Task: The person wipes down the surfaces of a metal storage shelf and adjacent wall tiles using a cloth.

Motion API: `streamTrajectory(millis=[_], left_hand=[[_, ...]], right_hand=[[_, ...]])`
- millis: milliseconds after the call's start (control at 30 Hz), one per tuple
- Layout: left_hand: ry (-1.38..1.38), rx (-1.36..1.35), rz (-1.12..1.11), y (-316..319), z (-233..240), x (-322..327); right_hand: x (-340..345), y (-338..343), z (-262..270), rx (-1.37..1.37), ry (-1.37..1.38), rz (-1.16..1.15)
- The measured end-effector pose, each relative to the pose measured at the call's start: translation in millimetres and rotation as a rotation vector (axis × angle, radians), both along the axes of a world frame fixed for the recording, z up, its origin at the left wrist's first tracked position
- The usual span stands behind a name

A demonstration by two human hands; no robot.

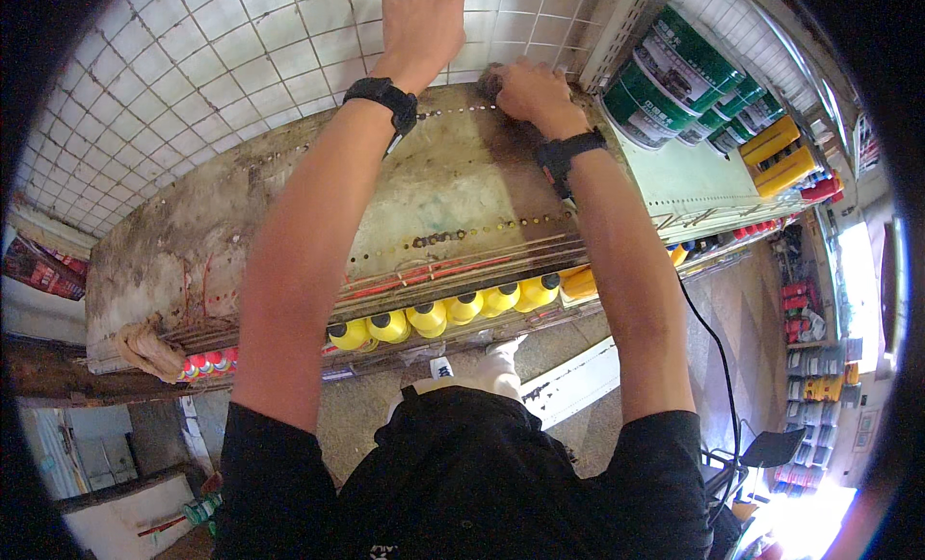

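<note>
My left hand (423, 29) is raised against the white wire grid panel (289, 47) behind the shelf, fingers apart, their tips cut off by the top of the picture. At the back of the stained metal shelf (433, 177), my right hand (535, 94) presses down on a dark, crumpled rag (491, 83). Most of that rag is under my fingers, so its exact kind is unclear. A darker, damp-looking patch (517, 152) stretches from it towards the shelf's front. Brown grime and rows of small holes mark the shelf.
Green-labelled pails (672, 76) stand close on the right, with yellow containers (780, 155) beyond. Yellow bottles with dark caps (426, 318) line the tier below. A tan cloth (148, 347) hangs over the left front edge. On the floor lies a white panel (578, 379); a black cable (715, 329) dangles at right.
</note>
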State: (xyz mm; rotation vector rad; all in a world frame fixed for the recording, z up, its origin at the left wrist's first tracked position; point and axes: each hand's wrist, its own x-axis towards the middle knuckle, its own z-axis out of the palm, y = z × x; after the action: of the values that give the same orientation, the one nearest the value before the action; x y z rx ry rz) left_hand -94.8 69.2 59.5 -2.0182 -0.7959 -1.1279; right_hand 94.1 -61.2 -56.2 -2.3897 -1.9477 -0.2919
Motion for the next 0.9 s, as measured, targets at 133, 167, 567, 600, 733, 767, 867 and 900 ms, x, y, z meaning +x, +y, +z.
streamTrajectory(millis=[133,167,567,600,733,767,867,900], left_hand=[[0.042,-0.047,0.008,-2.6,2.3,-1.8],[0.040,-0.060,0.014,-3.9,2.3,-0.6],[0.058,-0.012,0.086,6.8,-0.5,-1.5],[0.060,-0.012,0.088,7.6,0.6,1.3],[0.009,-0.029,0.066,3.2,2.0,12.5],[0.002,-0.037,0.088,2.7,1.0,11.0],[0.036,-0.091,0.088,-8.7,4.4,6.8],[0.040,-0.092,0.093,-6.2,4.1,2.7]], right_hand=[[-15.3,3.7,3.2,0.016,-0.064,-0.146],[-12.4,4.0,2.7,0.014,-0.054,-0.138],[-2.4,2.5,-1.7,0.028,-0.054,-0.113],[3.3,5.6,-2.4,0.013,-0.066,-0.151],[25.3,10.5,-6.8,-0.014,0.105,0.040],[21.5,7.7,-9.5,0.030,0.061,0.040],[9.4,4.3,-3.9,0.057,-0.011,-0.019],[6.7,6.0,-2.7,0.048,-0.027,-0.033]])
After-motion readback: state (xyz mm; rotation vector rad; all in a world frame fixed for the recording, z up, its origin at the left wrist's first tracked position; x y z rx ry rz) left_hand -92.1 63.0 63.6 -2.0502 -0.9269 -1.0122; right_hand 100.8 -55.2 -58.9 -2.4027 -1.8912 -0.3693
